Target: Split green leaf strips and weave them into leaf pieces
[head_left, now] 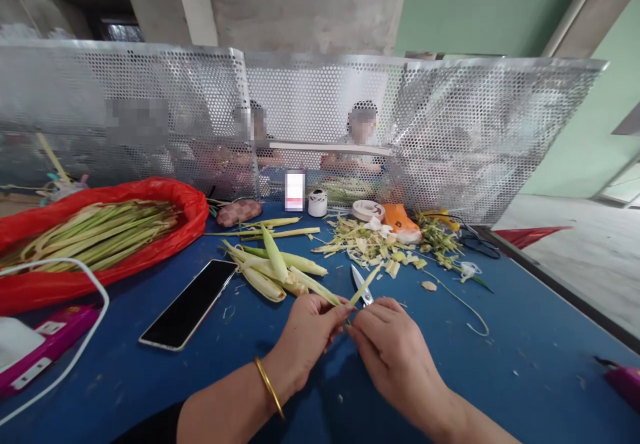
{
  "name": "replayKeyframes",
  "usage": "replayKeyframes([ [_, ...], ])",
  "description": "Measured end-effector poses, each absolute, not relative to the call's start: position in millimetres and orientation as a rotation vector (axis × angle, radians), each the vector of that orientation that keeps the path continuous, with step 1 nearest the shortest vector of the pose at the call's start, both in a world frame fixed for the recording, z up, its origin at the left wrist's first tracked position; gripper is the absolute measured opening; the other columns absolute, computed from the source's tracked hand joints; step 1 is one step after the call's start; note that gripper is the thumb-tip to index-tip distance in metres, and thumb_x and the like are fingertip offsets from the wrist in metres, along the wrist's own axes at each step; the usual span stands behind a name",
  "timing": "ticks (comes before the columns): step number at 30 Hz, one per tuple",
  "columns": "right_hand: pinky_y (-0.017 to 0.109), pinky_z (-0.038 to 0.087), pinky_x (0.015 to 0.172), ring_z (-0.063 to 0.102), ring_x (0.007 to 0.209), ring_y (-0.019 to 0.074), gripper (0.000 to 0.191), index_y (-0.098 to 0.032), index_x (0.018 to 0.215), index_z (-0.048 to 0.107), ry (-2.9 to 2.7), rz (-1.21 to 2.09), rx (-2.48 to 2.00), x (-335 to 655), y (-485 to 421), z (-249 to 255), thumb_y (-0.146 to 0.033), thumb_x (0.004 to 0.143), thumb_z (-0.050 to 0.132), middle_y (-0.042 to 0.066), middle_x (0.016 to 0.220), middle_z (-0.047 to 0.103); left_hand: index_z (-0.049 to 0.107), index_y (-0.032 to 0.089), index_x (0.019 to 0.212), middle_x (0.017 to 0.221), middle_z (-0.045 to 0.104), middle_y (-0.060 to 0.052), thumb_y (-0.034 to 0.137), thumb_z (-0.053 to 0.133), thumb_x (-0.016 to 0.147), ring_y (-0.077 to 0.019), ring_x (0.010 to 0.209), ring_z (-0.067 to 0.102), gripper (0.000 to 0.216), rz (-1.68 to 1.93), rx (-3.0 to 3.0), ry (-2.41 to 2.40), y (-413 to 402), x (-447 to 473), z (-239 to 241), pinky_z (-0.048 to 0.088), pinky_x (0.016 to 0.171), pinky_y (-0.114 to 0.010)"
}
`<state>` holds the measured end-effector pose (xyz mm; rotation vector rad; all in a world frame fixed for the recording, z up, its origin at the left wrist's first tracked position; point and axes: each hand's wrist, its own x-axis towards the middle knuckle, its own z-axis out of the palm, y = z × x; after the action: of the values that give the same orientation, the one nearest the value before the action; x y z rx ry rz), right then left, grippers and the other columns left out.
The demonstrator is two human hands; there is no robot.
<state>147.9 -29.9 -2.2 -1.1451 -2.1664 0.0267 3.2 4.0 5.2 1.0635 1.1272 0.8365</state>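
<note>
My left hand, with a gold bangle at its wrist, pinches a pale green corn husk strip between thumb and fingers. The strip slants up to the right. My right hand is closed, its fingertips meeting the strip's lower end close to the left fingers. Scissors show their blades just beyond the right hand; their handles are hidden behind it, and I cannot tell whether it touches them. Beyond my left hand lies a small heap of corn husks, pale green and yellowish.
At left are a red bag of long leaf strips, a black-screened phone and a purple power strip with a white cable. Husk scraps, a tape roll and an orange packet lie before a perforated metal screen. People sit behind it.
</note>
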Motion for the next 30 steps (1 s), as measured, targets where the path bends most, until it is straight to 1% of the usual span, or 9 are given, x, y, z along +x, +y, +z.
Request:
replayKeyframes([
  [4, 0.034, 0.035, 0.078, 0.054, 0.066, 0.0155, 0.026, -0.019, 0.072, 0.059, -2.158, -0.039, -1.164, 155.3, -30.4, 11.0, -0.020, 0.093, 0.043, 0.002, 0.067, 0.060, 0.065, 0.012, 0.066, 0.047, 0.043, 0.006, 0.044, 0.071, 0.065, -0.0060, 0.041, 0.031, 0.032, 0.697, 1.211, 1.063, 6.2, -2.0, 9.3, 0.022, 0.040, -0.021],
  [7, 0.033, 0.036, 0.074, 0.057, 0.073, 0.0175, 0.018, -0.021, 0.082, 0.067, -1.988, 0.054, -1.340, 166.5, -23.4, 18.9, -0.029, 0.090, 0.052, 0.004, 0.077, 0.063, 0.059, 0.015, 0.057, 0.046, 0.042, 0.006, 0.044, 0.068, 0.068, -0.0062, 0.040, 0.032, 0.032, 0.527, 1.322, 1.011, 4.6, -5.9, 12.7, 0.024, 0.040, -0.022],
  [8, 0.031, 0.037, 0.072, 0.057, 0.074, 0.0175, 0.017, -0.022, 0.083, 0.068, -1.971, 0.172, -1.396, 169.0, -20.8, 20.0, -0.031, 0.088, 0.055, 0.003, 0.079, 0.063, 0.056, 0.016, 0.054, 0.046, 0.043, 0.006, 0.045, 0.067, 0.069, -0.0065, 0.039, 0.033, 0.034, 0.470, 1.346, 1.005, 3.3, -6.3, 13.3, 0.025, 0.040, -0.022],
  [10, 0.028, 0.039, 0.065, 0.056, 0.071, 0.0160, 0.016, -0.022, 0.078, 0.069, -1.963, 0.567, -1.432, 170.6, -16.6, 19.8, -0.032, 0.084, 0.059, 0.002, 0.077, 0.061, 0.051, 0.017, 0.049, 0.043, 0.042, 0.005, 0.048, 0.064, 0.071, -0.0073, 0.038, 0.035, 0.040, 0.377, 1.387, 1.006, 0.0, -5.2, 13.1, 0.026, 0.040, -0.023],
  [13, 0.024, 0.037, 0.054, 0.050, 0.058, 0.0120, 0.020, -0.018, 0.069, 0.063, -1.762, 1.185, -1.320, 165.4, -14.6, 16.2, -0.035, 0.078, 0.063, -0.002, 0.065, 0.054, 0.046, 0.018, 0.045, 0.039, 0.039, 0.006, 0.047, 0.062, 0.073, -0.0070, 0.038, 0.033, 0.043, 0.317, 1.427, 1.010, -5.0, -0.8, 10.5, 0.024, 0.042, -0.024],
  [16, 0.022, 0.035, 0.049, 0.042, 0.050, 0.0089, 0.028, -0.017, 0.063, 0.056, -1.509, 1.458, -1.232, 158.1, -15.7, 13.1, -0.042, 0.071, 0.068, -0.005, 0.056, 0.049, 0.053, 0.017, 0.051, 0.040, 0.036, 0.008, 0.041, 0.064, 0.071, -0.0065, 0.039, 0.031, 0.033, 0.333, 1.422, 0.999, -9.1, 3.5, 7.4, 0.023, 0.043, -0.023],
  [19, 0.021, 0.031, 0.046, 0.039, 0.044, 0.0075, 0.034, -0.019, 0.057, 0.050, -1.415, 1.445, -1.213, 153.6, -17.3, 11.1, -0.044, 0.068, 0.070, -0.007, 0.048, 0.045, 0.057, 0.017, 0.058, 0.042, 0.039, 0.007, 0.040, 0.063, 0.072, -0.0074, 0.041, 0.034, 0.028, 0.335, 1.400, 0.997, -11.2, 5.2, 6.1, 0.025, 0.044, -0.023],
  [22, 0.021, 0.028, 0.042, 0.038, 0.039, 0.0072, 0.037, -0.021, 0.053, 0.043, -1.305, 1.316, -1.259, 150.7, -18.5, 8.6, -0.043, 0.068, 0.068, -0.008, 0.042, 0.040, 0.052, 0.017, 0.050, 0.044, 0.043, 0.005, 0.041, 0.059, 0.075, -0.0080, 0.043, 0.037, 0.035, 0.323, 1.498, 1.018, -11.6, 4.4, 7.1, 0.027, 0.045, -0.023],
  [30, 0.020, 0.027, 0.040, 0.037, 0.037, 0.0070, 0.030, -0.021, 0.055, 0.042, -1.214, 1.217, -1.288, 143.4, -25.7, 0.4, -0.035, 0.071, 0.063, -0.008, 0.039, 0.040, 0.046, 0.018, 0.042, 0.040, 0.040, 0.005, 0.034, 0.056, 0.076, -0.0077, 0.042, 0.033, 0.039, 0.305, 1.670, 1.003, -14.5, 4.2, 8.7, 0.023, 0.045, -0.024],
])
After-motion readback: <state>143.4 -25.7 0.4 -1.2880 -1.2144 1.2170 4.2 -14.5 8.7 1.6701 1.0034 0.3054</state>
